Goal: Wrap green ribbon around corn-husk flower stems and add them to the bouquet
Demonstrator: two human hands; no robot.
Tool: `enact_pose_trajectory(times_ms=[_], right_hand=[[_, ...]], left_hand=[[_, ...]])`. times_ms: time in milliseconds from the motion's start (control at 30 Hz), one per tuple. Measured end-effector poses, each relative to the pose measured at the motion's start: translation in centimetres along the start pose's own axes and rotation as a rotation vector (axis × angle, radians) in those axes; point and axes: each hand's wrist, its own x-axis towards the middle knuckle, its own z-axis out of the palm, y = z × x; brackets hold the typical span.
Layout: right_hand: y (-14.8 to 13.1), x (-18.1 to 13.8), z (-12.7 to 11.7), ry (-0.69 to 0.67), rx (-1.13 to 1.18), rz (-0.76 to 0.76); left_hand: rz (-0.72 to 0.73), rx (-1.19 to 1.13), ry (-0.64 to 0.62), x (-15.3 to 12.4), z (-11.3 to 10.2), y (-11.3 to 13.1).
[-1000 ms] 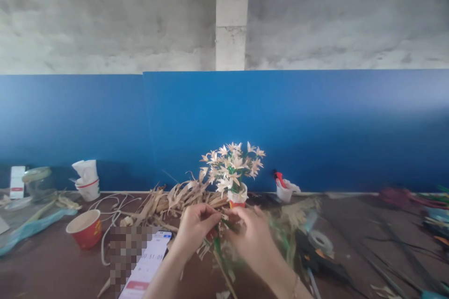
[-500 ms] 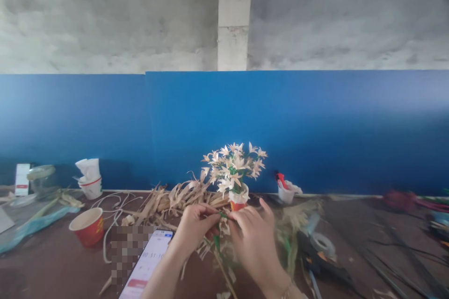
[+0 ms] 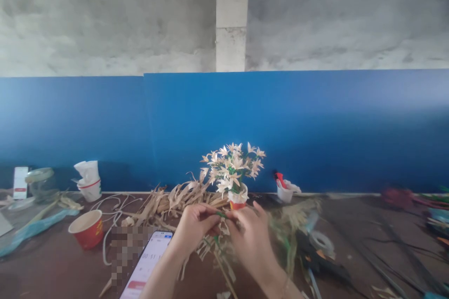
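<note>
My left hand and my right hand meet at the middle of the table, fingertips pinched. Between them is a thin green strip, gripped from both sides; its ends are hidden by the fingers. Below the fingers are a small green piece and a long tan stalk; I cannot tell whether they are joined to the strip. Just beyond the hands, a bunch of cream husk-like flowers with green stems stands in a red and white paper cup.
Dried corn husks are heaped behind my left hand. A phone showing a timer lies by the left forearm, near a red paper cup and a white cable. To the right are a tape roll and a black tool.
My right hand's raised fingers have tipped down and inward a little. Both hands keep their pinch on the green strip in nearly the same spot.
</note>
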Motion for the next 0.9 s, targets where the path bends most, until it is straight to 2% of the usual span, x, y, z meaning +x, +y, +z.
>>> enact_pose_trajectory(times_ms=[67,167,267,333,400,467,500,600,667,800,900], right_hand=[[0.2,0.3,-0.4,-0.184,0.244,0.25],[1.0,0.6,-0.8,-0.523,0.74,0.621],[1.9,0.5,-0.5,-0.757,1.145,0.755],[2.2,0.4,-0.2,-0.801,1.242,0.764],[2.3,0.4,-0.2,-0.745,1.154,0.764],[2.0,0.6,-0.5,-0.62,0.894,0.678],[1.7,0.7,-0.7,-0.521,0.718,0.583],[0.5,0.5,-1.2,-0.168,0.162,0.173],[-0.2,0.1,-1.0,-0.008,-0.091,-0.028],[-0.5,-0.7,0.2,0.118,-0.251,-0.163],[-0.1,-0.9,0.7,0.174,-0.257,-0.185]], left_hand=[[0.021,0.025,-0.019,-0.1,0.0,0.1],[0.008,-0.009,-0.106,-0.5,0.0,0.4],[-0.018,-0.103,-0.188,-1.2,-0.1,0.7],[-0.009,-0.108,-0.205,-1.5,-0.2,1.0],[0.02,-0.046,-0.193,-1.5,-0.2,1.1],[0.059,0.026,-0.147,-1.2,-0.2,0.9],[0.077,0.052,-0.116,-1.0,-0.1,0.7],[0.1,0.084,-0.001,-0.5,0.5,-0.1],[0.063,0.067,0.063,-0.3,1.1,-0.6],[-0.027,-0.006,0.133,-0.2,2.4,-1.1],[-0.038,-0.049,0.098,-0.1,2.4,-1.2]])
